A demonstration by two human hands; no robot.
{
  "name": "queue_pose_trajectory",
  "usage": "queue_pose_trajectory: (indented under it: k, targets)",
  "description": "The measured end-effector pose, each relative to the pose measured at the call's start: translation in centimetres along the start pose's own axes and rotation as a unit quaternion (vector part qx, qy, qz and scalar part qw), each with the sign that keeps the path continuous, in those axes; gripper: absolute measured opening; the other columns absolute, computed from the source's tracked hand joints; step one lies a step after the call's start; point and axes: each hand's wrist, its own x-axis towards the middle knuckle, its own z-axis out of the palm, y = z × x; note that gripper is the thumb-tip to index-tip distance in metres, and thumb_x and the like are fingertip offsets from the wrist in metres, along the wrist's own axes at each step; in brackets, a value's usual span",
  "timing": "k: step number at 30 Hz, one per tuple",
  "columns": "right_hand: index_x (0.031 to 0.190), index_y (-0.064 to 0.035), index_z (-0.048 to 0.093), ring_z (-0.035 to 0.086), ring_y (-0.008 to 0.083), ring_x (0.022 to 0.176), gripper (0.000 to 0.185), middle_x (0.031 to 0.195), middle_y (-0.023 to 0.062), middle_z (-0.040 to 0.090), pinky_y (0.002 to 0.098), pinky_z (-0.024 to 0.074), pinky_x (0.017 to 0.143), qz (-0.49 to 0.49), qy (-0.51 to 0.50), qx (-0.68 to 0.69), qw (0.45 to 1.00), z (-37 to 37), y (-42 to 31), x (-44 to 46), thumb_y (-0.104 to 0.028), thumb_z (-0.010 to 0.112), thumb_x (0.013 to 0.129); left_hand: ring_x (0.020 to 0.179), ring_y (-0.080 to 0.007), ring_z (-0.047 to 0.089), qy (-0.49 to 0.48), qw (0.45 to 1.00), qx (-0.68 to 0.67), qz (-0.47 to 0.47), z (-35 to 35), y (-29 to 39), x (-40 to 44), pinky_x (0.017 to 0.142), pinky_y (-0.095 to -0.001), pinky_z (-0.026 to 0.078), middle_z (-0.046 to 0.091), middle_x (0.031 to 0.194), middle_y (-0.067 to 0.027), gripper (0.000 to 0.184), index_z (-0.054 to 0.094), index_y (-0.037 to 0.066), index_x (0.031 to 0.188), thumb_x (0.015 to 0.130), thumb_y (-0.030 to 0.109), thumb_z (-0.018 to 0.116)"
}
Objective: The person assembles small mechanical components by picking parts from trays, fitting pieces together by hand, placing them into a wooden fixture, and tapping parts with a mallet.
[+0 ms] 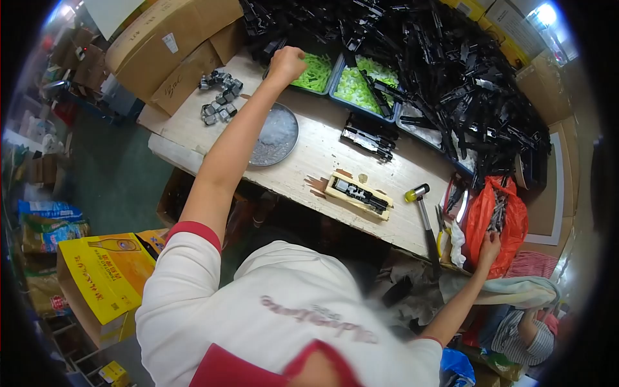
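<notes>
My left hand (287,64) is raised at the far side of the bench, beside a tray of bright green plastic pieces (314,72). Its fingers are curled closed, and whatever they may hold is hidden. At the right, my right hand (490,250) reaches into a red plastic bag (480,216) with its fingertips together at the slim metal parts (499,209) inside. What those fingers pinch is too small to tell. Between the hands, a black and silver mechanism (358,193) lies in a pale wooden fixture (335,191).
Black parts (445,77) are heaped along the back. A round metal dish (274,138) and several metal blocks (219,97) lie left. Black-and-silver assemblies (367,138) lie mid-bench. A yellow-tipped hammer (425,222) lies left of the bag. Another person's striped sleeve (522,338) shows lower right.
</notes>
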Motion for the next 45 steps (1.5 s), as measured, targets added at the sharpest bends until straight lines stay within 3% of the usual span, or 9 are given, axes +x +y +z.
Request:
queue_pose_trajectory:
  k: [2, 7, 11, 16, 19, 26, 41, 43, 45]
  targets:
    - [0.096, 0.0030, 0.057, 0.055, 0.0191, 0.072, 0.023, 0.078, 0.0104, 0.060, 0.0294, 0.0435, 0.068, 0.026, 0.035, -0.012, 0.999, -0.3, -1.3, -0.7, -0.016, 0.056, 0.083, 0.084, -0.0322, 0.061, 0.008, 0.999, 0.016, 0.049, -0.2, 0.9, -0.4, 0.084, -0.0349, 0.045, 0.063, 0.088, -0.0201, 0.027, 0.067, 0.007, 0.092, 0.066, 0.010, 0.060]
    - [0.098, 0.0021, 0.056, 0.058, 0.0235, 0.079, 0.026, 0.087, 0.0162, 0.062, 0.0328, 0.0445, 0.072, -0.058, 0.110, 0.029, 0.992, -2.3, -3.4, -2.4, -0.020, 0.055, 0.084, 0.054, -0.0080, 0.058, -0.043, 0.978, -0.198, 0.048, -2.2, 1.8, -4.0, 0.043, -0.0227, 0.045, 0.061, 0.064, -0.0052, 0.011, 0.064, 0.001, 0.077, 0.070, 0.009, 0.066]
    - [0.097, 0.0012, 0.054, 0.054, 0.0165, 0.081, 0.024, 0.089, 0.0104, 0.059, 0.0277, 0.0433, 0.072, -0.016, 0.105, 0.124, 0.987, -2.4, -4.3, -2.7, -0.021, 0.054, 0.088, 0.053, -0.0081, 0.056, -0.075, 0.930, -0.358, 0.035, -4.2, 0.8, -10.5, 0.043, -0.0236, 0.045, 0.060, 0.064, -0.0043, 0.008, 0.064, 0.001, 0.078, 0.072, 0.006, 0.064]
    - [0.096, 0.0000, 0.053, 0.052, 0.0119, 0.072, 0.024, 0.084, 0.0057, 0.056, 0.0246, 0.0434, 0.063, -0.129, 0.212, 0.172, 0.953, -2.6, -12.1, -5.1, -0.022, 0.055, 0.088, 0.059, -0.0091, 0.056, 0.003, 0.978, -0.200, 0.066, -4.1, -2.0, -17.0, 0.051, -0.0245, 0.045, 0.059, 0.066, -0.0030, 0.006, 0.062, 0.001, 0.076, 0.070, 0.003, 0.064]
    - [0.097, 0.0001, 0.053, 0.054, 0.0131, 0.075, 0.024, 0.087, 0.0065, 0.057, 0.0255, 0.0442, 0.065, -0.110, 0.167, 0.186, 0.962, -1.7, -14.5, -5.6, -0.022, 0.054, 0.089, 0.062, -0.0140, 0.055, 0.090, 0.975, -0.058, 0.193, -3.4, -2.3, -17.6, 0.059, -0.0264, 0.043, 0.060, 0.067, -0.0036, 0.008, 0.061, 0.003, 0.073, 0.067, -0.001, 0.064]
    - [0.097, -0.0005, 0.054, 0.056, 0.0134, 0.078, 0.024, 0.087, 0.0072, 0.057, 0.0260, 0.0448, 0.067, -0.135, 0.145, 0.111, 0.974, -0.1, -16.7, -7.0, -0.023, 0.054, 0.089, 0.070, -0.0249, 0.054, 0.100, 0.949, 0.090, 0.285, -0.8, -2.5, -16.0, 0.060, -0.0336, 0.043, 0.058, 0.067, -0.0064, 0.008, 0.058, 0.004, 0.068, 0.063, 0.000, 0.064]
    - [0.095, -0.0002, 0.053, 0.051, 0.0092, 0.074, 0.016, 0.086, 0.0046, 0.055, 0.0207, 0.0426, 0.065, -0.173, 0.079, 0.249, 0.950, 2.0, -20.6, -9.8, -0.015, 0.052, 0.090, 0.066, -0.0212, 0.056, 0.098, 0.976, 0.058, 0.185, -1.7, -2.1, -16.8, 0.055, -0.0344, 0.045, 0.059, 0.067, -0.0061, 0.004, 0.060, 0.007, 0.069, 0.067, 0.005, 0.061]
    - [0.098, -0.0009, 0.051, 0.051, 0.0094, 0.072, 0.015, 0.086, 0.0043, 0.053, 0.0210, 0.0437, 0.065, -0.172, 0.036, 0.334, 0.926, 2.5, -21.2, -10.2, -0.014, 0.051, 0.090, 0.063, -0.0120, 0.056, 0.063, 0.988, -0.137, 0.038, -2.4, -2.2, -17.2, 0.054, -0.0259, 0.044, 0.060, 0.069, -0.0032, 0.010, 0.064, 0.005, 0.079, 0.070, 0.002, 0.064]
    - [0.100, -0.0015, 0.050, 0.052, 0.0098, 0.071, 0.016, 0.086, 0.0045, 0.052, 0.0218, 0.0450, 0.064, -0.161, -0.019, 0.381, 0.910, 3.0, -22.8, -10.9, -0.014, 0.050, 0.090, 0.063, -0.0089, 0.055, 0.038, 0.967, -0.252, 0.014, -2.8, -2.3, -17.7, 0.055, -0.0222, 0.044, 0.060, 0.072, -0.0020, 0.013, 0.064, 0.004, 0.084, 0.071, 0.001, 0.064]
